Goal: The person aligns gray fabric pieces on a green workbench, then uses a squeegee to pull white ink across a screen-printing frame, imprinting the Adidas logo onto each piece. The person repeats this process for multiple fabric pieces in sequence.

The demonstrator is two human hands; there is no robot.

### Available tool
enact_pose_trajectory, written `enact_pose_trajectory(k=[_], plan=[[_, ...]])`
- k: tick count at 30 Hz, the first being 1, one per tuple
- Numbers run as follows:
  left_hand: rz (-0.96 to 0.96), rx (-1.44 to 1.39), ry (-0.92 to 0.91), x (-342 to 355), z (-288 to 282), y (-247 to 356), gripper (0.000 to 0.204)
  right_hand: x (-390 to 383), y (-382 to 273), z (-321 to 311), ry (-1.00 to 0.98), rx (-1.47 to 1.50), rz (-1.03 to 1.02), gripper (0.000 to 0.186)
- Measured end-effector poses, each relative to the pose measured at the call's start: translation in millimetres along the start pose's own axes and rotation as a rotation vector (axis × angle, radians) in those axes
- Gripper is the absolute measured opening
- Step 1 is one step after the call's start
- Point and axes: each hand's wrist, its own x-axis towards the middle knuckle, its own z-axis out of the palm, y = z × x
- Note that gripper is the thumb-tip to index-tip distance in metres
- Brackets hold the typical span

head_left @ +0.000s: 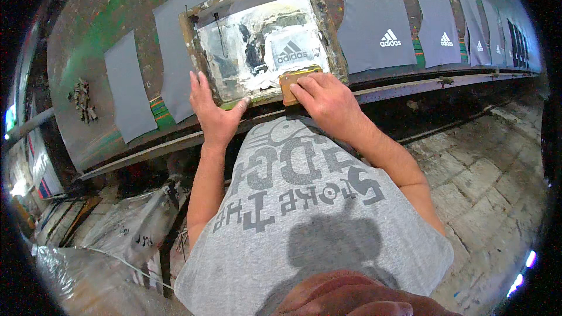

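A wooden screen printing frame (329, 29) lies on a grey fabric panel (182, 41) at the top middle. White ink (231, 38) is smeared over its mesh, around a patch with a dark logo stencil (291, 52). My left hand (215, 116) grips the frame's near left corner, thumb along the front rail and fingers against the left rail. In my right hand (331, 102) is a squeegee (288, 89) with a brown wooden handle, held at the near edge inside the frame, just below the stencil. Its blade edge is mostly hidden.
To the right, several grey panels (374, 17) with white logos run along the long table (93, 17). A plain panel (130, 85) and small dark scraps (82, 100) lie at left. A metal rail (404, 90) edges the table. Plastic-wrapped bundles (99, 269) stand at lower left.
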Motion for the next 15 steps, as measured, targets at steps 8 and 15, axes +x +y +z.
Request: enact_pose_trajectory(k=[8,15], plan=[[-0.04,-0.045,-0.119,-1.0,-6.7,11.0,0.113,-4.2,0.6,6.4,-0.003,0.031,0.039,0.045],[-0.076,-0.045,-0.131,0.9,-8.8,14.4,0.113,32.6,33.2,25.2,0.079,-0.018,0.03,0.041]])
